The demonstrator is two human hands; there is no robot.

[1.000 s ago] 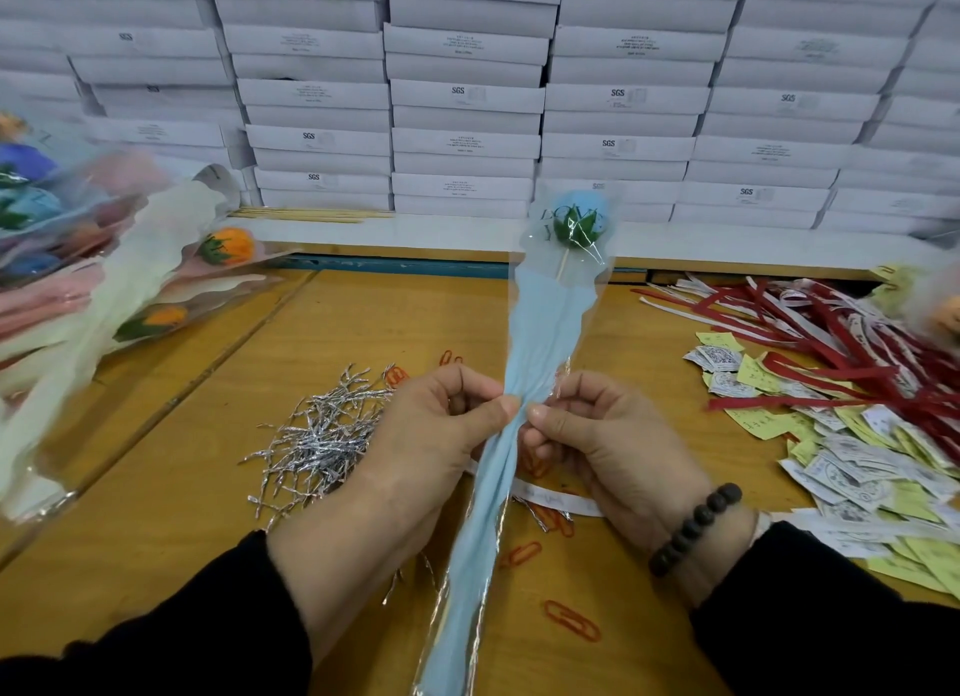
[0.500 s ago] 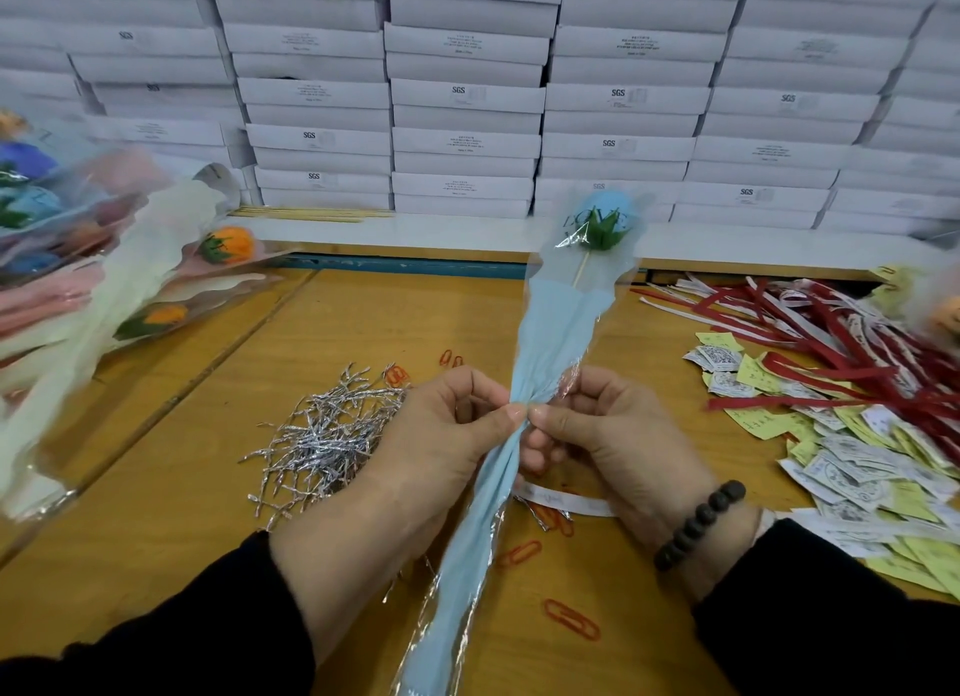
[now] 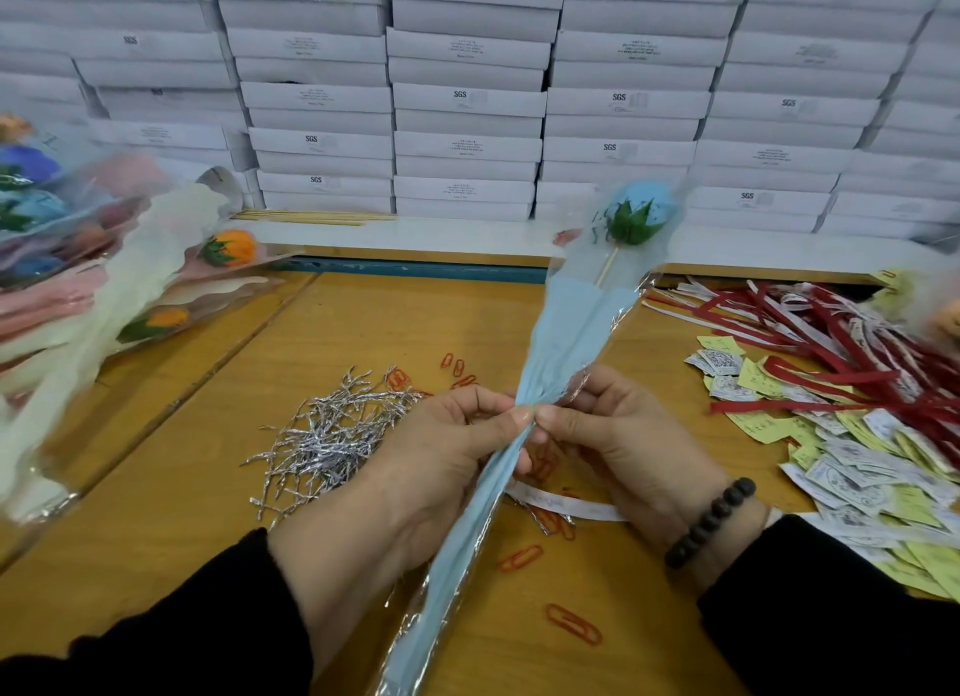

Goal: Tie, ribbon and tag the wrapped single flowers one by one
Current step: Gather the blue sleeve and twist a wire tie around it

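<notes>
Above the wooden table [image 3: 156,487], the blue wrapped flower [image 3: 566,332] points its bloom to 1 o'clock, left hand [image 3: 441,456] and right hand [image 3: 618,435] pinching its gathered waist: likely light, crinkly, slippery film best gripped there, clear of the fragile head.

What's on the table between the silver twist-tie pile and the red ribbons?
In the head view: both hands, left and right, pinching the blue wrapped flower, plus scattered orange paper clips and a white paper strip.

packing workshop | stacked white boxes [image 3: 467,98] | wooden workbench [image 3: 156,513] | twist-tie heap [image 3: 332,435] | tag pile [image 3: 857,467]
</notes>
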